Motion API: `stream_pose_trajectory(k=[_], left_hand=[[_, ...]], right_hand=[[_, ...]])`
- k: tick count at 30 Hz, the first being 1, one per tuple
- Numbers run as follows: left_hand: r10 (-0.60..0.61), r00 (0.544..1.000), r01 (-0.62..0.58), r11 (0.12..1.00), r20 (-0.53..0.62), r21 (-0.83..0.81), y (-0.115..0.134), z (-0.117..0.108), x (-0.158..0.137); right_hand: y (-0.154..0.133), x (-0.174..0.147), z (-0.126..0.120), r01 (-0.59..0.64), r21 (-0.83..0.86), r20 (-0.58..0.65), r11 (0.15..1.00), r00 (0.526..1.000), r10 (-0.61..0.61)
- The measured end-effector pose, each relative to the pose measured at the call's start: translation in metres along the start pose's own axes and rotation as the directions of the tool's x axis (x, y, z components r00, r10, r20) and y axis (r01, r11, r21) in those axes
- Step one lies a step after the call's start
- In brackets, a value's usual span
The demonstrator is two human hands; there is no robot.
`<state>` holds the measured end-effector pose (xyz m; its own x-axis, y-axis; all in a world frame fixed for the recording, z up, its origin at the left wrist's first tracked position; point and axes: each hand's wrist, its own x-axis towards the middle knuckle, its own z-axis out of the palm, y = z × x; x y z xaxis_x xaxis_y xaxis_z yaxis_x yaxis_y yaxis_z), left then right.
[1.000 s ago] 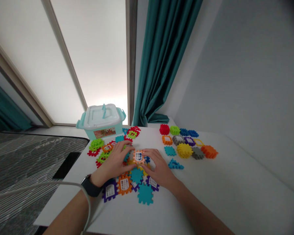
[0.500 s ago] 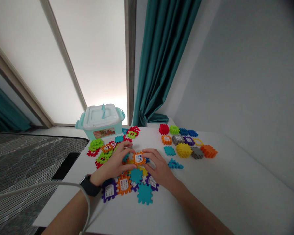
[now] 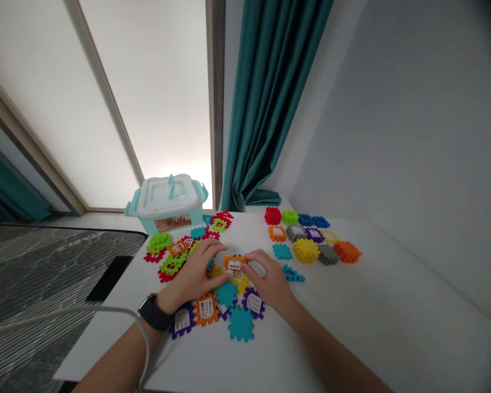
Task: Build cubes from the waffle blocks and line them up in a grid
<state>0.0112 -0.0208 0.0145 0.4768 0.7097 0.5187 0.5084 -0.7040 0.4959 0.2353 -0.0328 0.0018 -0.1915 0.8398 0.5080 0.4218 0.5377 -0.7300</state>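
Observation:
Between the thumb and fingers of my right hand [image 3: 270, 278] is an orange building tile [image 3: 234, 263] with a white window insert, tilted above the pile. My left hand [image 3: 198, 271] rests over the loose tiles with thumb and fingers apart, close to the orange tile but not gripping it. Below the hands lie a yellow tile [image 3: 240, 281], a teal tile [image 3: 227, 295], a second teal tile [image 3: 241, 324], a purple window tile [image 3: 253, 303] and another orange window tile [image 3: 207, 309]. Part of the pile is hidden under my left hand.
A lidded turquoise box [image 3: 172, 204] stands at the back left. Sorted stacks, including a yellow stack [image 3: 306, 251] and an orange stack [image 3: 347, 252], sit on the right of the white table [image 3: 286, 355]. Green tiles [image 3: 159, 242] lie left. A pale cable [image 3: 102, 309] crosses my left forearm.
My left hand has let go of the orange window tile and shifted slightly left. The tile has tilted and now stays in my right hand alone.

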Motion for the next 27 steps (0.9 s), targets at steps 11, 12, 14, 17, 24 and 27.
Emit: stream_pose_trajectory(k=[11, 12, 14, 17, 24, 27], left_hand=[[0.156, 0.987, -0.144, 0.962, -0.035, 0.234, -0.0035, 0.0038, -0.0002], [0.161, 0.986, -0.148, 0.957, -0.036, 0.248, -0.0041, 0.0035, -0.0004], [0.17, 0.985, -0.154, 0.952, -0.04, 0.264, -0.0047, 0.0029, -0.0009], [0.179, 0.983, -0.161, 0.951, -0.047, 0.264, -0.0046, 0.0023, -0.0013], [0.136, 0.986, -0.114, 0.972, -0.094, 0.204, -0.007, 0.002, -0.0001], [0.113, 0.988, -0.092, 0.978, -0.101, 0.187, -0.0073, 0.0017, 0.0006]], right_hand=[[0.0028, 0.0023, 0.0044, -0.332, 0.272, 0.087, 0.903, 0.943, 0.32], [0.0024, 0.0025, 0.0046, -0.341, 0.298, 0.1, 0.891, 0.94, 0.326], [0.0021, 0.0027, 0.0051, -0.351, 0.338, 0.13, 0.873, 0.936, 0.326], [0.0031, 0.0018, 0.0058, -0.34, 0.331, 0.133, 0.88, 0.94, 0.314], [0.0019, -0.0028, -0.0002, 0.019, -0.022, -0.021, 1.0, 1.0, -0.02], [0.0008, -0.0039, -0.0036, 0.184, -0.128, 0.032, 0.975, 0.983, -0.181]])
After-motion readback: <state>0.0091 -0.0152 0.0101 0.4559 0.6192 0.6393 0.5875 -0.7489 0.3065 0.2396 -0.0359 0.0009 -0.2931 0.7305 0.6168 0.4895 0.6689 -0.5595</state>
